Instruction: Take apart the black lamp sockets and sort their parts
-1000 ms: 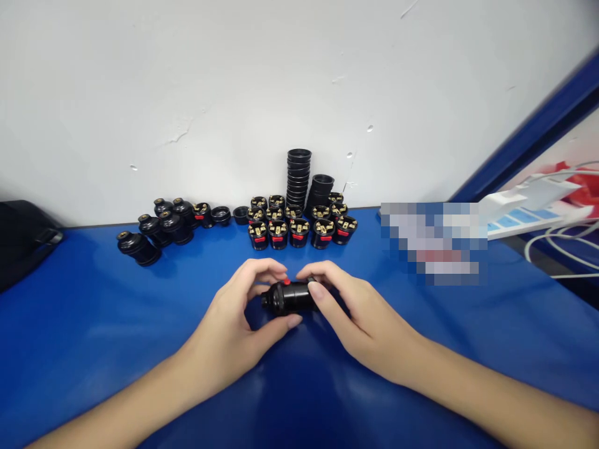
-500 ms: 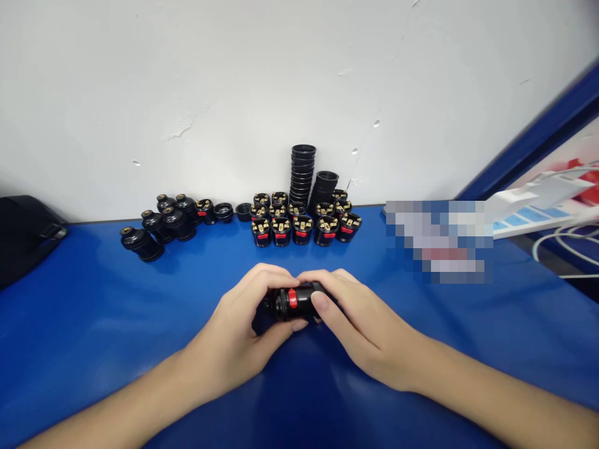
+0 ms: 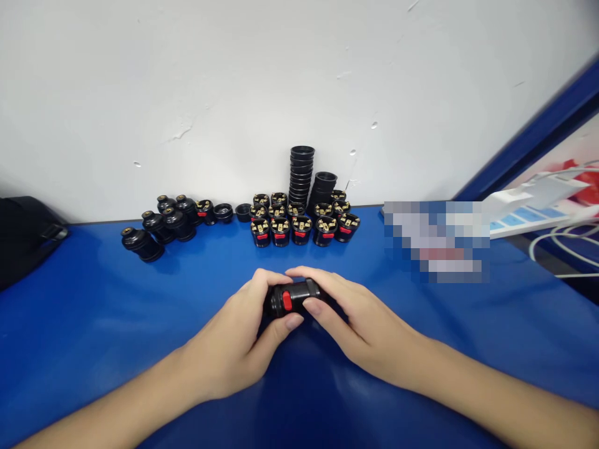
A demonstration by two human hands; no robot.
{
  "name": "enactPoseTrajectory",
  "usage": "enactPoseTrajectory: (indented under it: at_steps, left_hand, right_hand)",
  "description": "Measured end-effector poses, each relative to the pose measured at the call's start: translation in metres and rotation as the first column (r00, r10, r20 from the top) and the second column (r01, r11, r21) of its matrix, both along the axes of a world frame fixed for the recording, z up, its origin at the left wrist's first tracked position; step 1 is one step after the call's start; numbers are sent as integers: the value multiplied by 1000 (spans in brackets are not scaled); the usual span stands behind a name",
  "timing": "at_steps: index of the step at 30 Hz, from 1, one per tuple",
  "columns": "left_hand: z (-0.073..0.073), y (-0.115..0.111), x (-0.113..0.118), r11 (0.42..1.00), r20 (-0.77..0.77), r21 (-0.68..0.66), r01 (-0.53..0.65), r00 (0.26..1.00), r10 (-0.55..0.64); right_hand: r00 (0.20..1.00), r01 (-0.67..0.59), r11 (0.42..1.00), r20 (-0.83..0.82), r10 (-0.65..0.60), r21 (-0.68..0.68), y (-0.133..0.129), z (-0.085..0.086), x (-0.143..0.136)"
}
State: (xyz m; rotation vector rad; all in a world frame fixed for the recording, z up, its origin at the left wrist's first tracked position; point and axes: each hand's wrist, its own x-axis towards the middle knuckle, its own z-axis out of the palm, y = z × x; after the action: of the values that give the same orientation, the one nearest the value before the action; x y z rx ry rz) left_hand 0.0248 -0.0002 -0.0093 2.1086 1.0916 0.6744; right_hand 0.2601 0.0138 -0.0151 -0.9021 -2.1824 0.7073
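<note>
A black lamp socket (image 3: 299, 295) with a red switch lies sideways between my two hands, above the blue table. My left hand (image 3: 250, 330) is closed around its left end, the thumb below and the fingers over the top. At the other end, my right hand (image 3: 350, 312) curls round the socket with thumb and fingers. Parts of the socket are hidden by the fingers. Farther back stand several black socket bodies (image 3: 302, 232) with brass terminals and red switches. Several black capped sockets (image 3: 143, 243) are grouped at the back left, one leaning over.
A tall stack of black threaded rings (image 3: 302, 174) and a shorter stack (image 3: 322, 190) stand against the white wall. Two loose rings (image 3: 223, 212) are left of them. A blurred-out object (image 3: 435, 240), a power strip (image 3: 528, 215) and cables are at right; a black bag (image 3: 28, 240) at left.
The socket has turned about its length, so its red switch sits differently. My right thumb and fingers have shifted slightly left along it; my left hand keeps its grip.
</note>
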Motion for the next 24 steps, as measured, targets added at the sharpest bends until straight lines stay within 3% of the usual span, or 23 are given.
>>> enactPoseTrajectory:
  at_steps: [16, 21, 24]
  left_hand:
    - [6, 2, -3, 994, 41, -84, 66, 997, -63]
    - [8, 0, 0, 990, 110, -137, 41, 994, -26]
    - [6, 1, 1, 992, 142, -125, 26, 990, -8]
  right_hand:
    - [997, -23, 1000, -75, 22, -6, -5, 2, -3]
    - [989, -116, 988, -76, 124, 102, -3, 5, 0]
    - [979, -179, 981, -86, 185, 73, -2, 4, 3]
